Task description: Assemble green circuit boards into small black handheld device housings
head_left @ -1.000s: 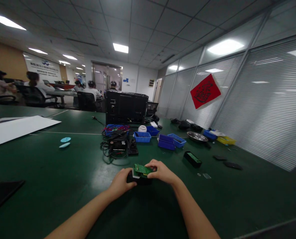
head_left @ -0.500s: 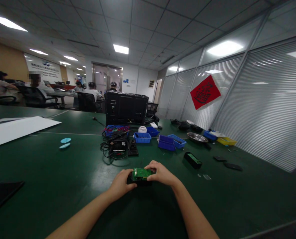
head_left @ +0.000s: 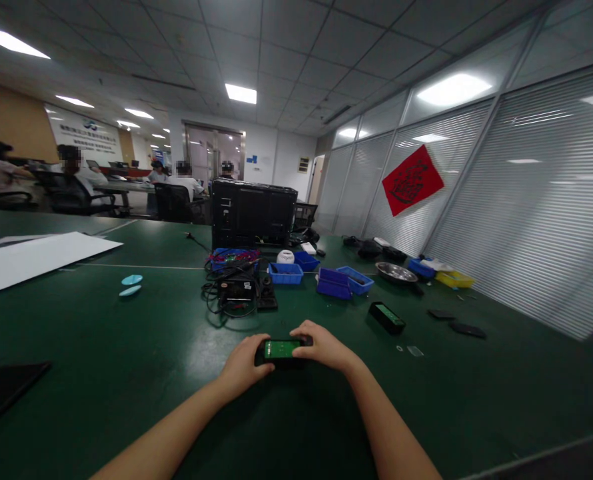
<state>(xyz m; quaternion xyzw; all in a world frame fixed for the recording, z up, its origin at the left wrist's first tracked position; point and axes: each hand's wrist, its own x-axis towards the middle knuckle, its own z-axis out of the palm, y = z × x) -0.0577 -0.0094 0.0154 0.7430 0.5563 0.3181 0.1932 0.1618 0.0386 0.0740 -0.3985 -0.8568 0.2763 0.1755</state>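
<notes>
A green circuit board (head_left: 280, 349) lies inside a small black case (head_left: 282, 362) in front of me, its face upward. My left hand (head_left: 247, 364) grips the case's left end, thumb in front and fingers behind. At the other end, my right hand (head_left: 321, 345) has its thumb and fingers closed around the case, by the board's right edge. A second black case (head_left: 375, 316) with a green circuit board (head_left: 389, 315) in it stands to the right, apart from both hands.
Beyond the hands are a cable-wrapped black box (head_left: 236, 288), blue bins (head_left: 285, 273) and a metal bowl (head_left: 396, 273). Flat black pieces (head_left: 467, 330) and a clear piece (head_left: 415, 351) lie right on the green table (head_left: 166, 373). A large black device (head_left: 254, 215) stands behind; people sit farther back.
The circuit board, tilted and raised above the case before, now sits down level within it. Both hands stay at the case's ends.
</notes>
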